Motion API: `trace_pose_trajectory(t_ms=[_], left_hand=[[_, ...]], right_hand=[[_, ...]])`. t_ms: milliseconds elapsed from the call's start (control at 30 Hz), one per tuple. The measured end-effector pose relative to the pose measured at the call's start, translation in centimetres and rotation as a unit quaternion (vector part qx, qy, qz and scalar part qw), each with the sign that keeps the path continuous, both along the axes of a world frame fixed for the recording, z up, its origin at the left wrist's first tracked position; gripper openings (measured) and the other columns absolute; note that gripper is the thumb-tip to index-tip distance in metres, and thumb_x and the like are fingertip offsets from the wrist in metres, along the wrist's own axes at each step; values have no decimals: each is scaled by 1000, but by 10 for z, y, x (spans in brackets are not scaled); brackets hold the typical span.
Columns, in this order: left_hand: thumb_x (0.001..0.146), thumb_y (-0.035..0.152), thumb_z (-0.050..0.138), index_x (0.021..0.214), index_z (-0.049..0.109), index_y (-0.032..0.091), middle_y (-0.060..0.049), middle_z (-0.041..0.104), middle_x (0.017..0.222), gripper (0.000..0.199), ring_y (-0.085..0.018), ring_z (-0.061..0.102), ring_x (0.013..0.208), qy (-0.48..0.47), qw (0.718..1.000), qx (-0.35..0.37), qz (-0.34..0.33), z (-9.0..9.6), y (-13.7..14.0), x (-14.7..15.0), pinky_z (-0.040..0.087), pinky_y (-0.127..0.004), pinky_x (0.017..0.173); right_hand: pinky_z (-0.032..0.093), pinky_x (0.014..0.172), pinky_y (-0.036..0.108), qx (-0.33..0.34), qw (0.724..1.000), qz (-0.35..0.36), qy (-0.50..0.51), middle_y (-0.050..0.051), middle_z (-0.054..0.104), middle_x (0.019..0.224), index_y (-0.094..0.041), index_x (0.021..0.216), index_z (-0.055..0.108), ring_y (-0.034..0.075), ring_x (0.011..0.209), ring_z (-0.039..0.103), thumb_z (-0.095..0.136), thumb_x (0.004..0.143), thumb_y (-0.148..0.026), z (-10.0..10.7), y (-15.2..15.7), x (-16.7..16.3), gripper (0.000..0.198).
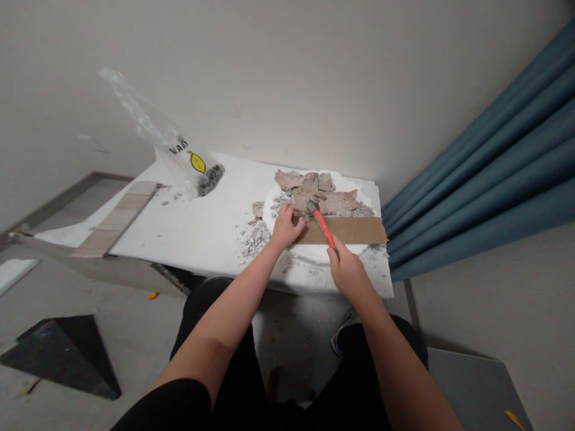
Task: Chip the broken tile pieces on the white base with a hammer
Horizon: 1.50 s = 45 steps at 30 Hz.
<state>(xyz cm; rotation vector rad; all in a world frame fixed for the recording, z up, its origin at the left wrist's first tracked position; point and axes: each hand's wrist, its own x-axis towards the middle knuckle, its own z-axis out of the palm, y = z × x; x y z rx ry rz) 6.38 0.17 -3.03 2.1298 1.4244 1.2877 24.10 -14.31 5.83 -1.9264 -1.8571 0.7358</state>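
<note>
My right hand (pixel 348 268) grips the red handle of a hammer (pixel 324 228). The grey, dusty head of the hammer rests on or just above rough brown broken pieces (pixel 339 202). Those pieces lie layered over a round white slab (pixel 268 209) strewn with grey crumbs. My left hand (pixel 286 226) is beside the hammer head, its fingers curled and thumb bent at the near edge of the pieces; what they pinch is hidden. A flat brown strip (pixel 354 230) lies across the near part of the slab, its left end by my left hand.
A white-covered table (pixel 188 230) carries this and stands against the wall. On its left are a clear plastic bag (pixel 186 158) with grey bits and a wooden board (pixel 114 221). A blue curtain (pixel 485 161) hangs at right. A black angular piece (pixel 67 353) lies on the floor.
</note>
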Motion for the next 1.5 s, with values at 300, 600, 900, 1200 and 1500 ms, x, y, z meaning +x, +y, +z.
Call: trace_pose_trajectory(t_ms=[300, 600, 900, 1200, 1500], left_hand=[[77, 10, 51, 97, 58, 20, -3, 64, 97, 23, -15, 56, 74, -75, 987, -75, 123, 13, 13, -39, 48, -31, 76], [81, 19, 50, 101, 61, 19, -11, 69, 109, 23, -24, 64, 99, 163, 942, -233, 176, 18, 4, -81, 49, -35, 85], [77, 39, 64, 103, 70, 18, -18, 74, 109, 34, -33, 69, 105, 407, 827, -379, 86, -10, -10, -113, 53, -36, 83], [80, 29, 56, 94, 70, 20, -14, 73, 108, 22, -30, 68, 102, 410, 846, -337, 56, -28, -23, -107, 52, -36, 82], [73, 23, 59, 95, 70, 22, -11, 74, 99, 25, -27, 68, 96, 393, 856, -326, 77, -33, -13, -115, 51, -32, 77]], right_hand=[[49, 84, 36, -22, 1000, 3, 0, 14, 69, 125, -24, 154, 43, 29, 104, 67, 37, 101, -34, -7, -4, -3, 54], [49, 90, 38, -34, 999, 4, -1, 14, 68, 130, -23, 154, 44, 30, 110, 65, 39, 101, -32, -18, -1, 3, 54], [49, 91, 38, -23, 1000, 8, 16, 14, 70, 124, -21, 148, 51, 30, 109, 66, 39, 100, -31, -19, -1, 8, 51], [49, 94, 38, 24, 998, -44, 33, 13, 69, 127, -22, 148, 51, 29, 112, 65, 39, 100, -32, -30, 9, 40, 51], [49, 94, 37, 1, 999, -39, 27, 13, 69, 128, -22, 147, 52, 29, 115, 63, 39, 100, -32, -33, 11, 41, 50]])
